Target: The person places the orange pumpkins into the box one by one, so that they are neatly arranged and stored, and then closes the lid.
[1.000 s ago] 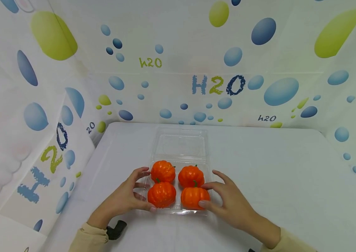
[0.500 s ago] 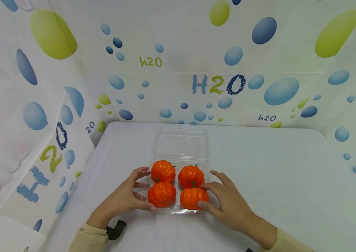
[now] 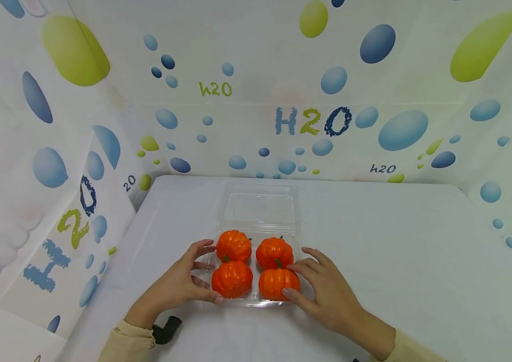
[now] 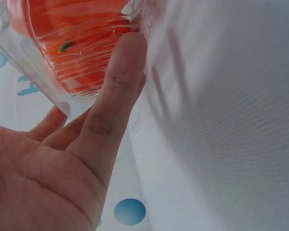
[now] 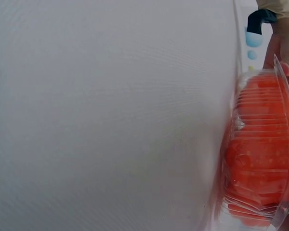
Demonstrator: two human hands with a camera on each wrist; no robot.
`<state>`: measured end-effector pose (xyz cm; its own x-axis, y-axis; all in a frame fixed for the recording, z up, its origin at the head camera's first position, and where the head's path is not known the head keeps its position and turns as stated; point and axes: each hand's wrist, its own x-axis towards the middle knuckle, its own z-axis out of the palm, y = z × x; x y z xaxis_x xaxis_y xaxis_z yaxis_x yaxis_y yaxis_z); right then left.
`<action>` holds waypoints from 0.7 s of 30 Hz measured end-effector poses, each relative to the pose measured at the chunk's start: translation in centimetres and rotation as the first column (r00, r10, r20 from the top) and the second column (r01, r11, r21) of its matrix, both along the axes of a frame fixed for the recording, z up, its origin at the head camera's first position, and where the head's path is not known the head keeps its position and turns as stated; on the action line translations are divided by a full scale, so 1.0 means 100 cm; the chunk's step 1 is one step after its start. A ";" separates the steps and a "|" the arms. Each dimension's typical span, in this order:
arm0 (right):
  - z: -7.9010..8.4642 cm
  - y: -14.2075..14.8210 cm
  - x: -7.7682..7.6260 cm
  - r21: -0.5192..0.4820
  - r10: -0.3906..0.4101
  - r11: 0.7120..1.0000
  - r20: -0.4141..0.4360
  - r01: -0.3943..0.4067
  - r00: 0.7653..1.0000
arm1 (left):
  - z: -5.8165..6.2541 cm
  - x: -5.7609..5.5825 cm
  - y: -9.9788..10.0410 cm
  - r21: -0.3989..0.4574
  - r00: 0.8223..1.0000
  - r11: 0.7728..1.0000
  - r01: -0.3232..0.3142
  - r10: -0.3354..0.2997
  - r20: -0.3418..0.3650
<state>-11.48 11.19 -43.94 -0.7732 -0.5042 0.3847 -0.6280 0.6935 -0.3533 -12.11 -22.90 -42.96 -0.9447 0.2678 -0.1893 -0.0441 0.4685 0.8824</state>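
A clear plastic clamshell container (image 3: 256,303) lies open on the table, its lid (image 3: 258,206) folded back away from me. Shiny orange toy pumpkins with green stems fill its base: a back left pumpkin (image 3: 234,246), a back right pumpkin (image 3: 274,253), a front left pumpkin (image 3: 232,279) and a front right pumpkin (image 3: 278,284). My left hand (image 3: 179,284) holds the container's left side, thumb at the front corner; in the left wrist view the thumb (image 4: 118,77) lies along the ribbed wall. My right hand (image 3: 330,291) grips the front right pumpkin between thumb and fingers.
A white cloth (image 3: 396,251) covers the table. Behind and beside it hangs a white sheet (image 3: 256,60) printed with blue and green spots and H2O lettering. A black strap end (image 3: 167,330) sticks out by my left sleeve (image 3: 126,342).
My right hand has shifted slightly left, and the front right pumpkin has moved a little left with it. The left hand and the container have stayed in place.
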 end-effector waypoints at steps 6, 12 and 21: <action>0.001 0.000 0.003 -0.004 -0.028 1.000 0.030 0.028 0.999 | 0.000 0.000 0.000 -0.002 1.000 1.000 0.000 0.000 0.001; 0.002 0.001 0.002 -0.022 -0.032 0.999 0.029 0.032 0.999 | 0.001 -0.001 -0.001 0.006 1.000 1.000 0.011 -0.011 -0.007; 0.000 0.002 0.002 -0.050 -0.013 0.999 -0.007 0.013 1.000 | 0.004 -0.003 -0.006 -0.007 1.000 1.000 0.015 -0.015 0.009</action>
<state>-11.32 11.43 -43.90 -0.7766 -0.4742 0.4148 -0.6218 0.6829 -0.3834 -12.37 -23.54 -42.57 -0.9389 0.2805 -0.1996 -0.0448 0.4753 0.8787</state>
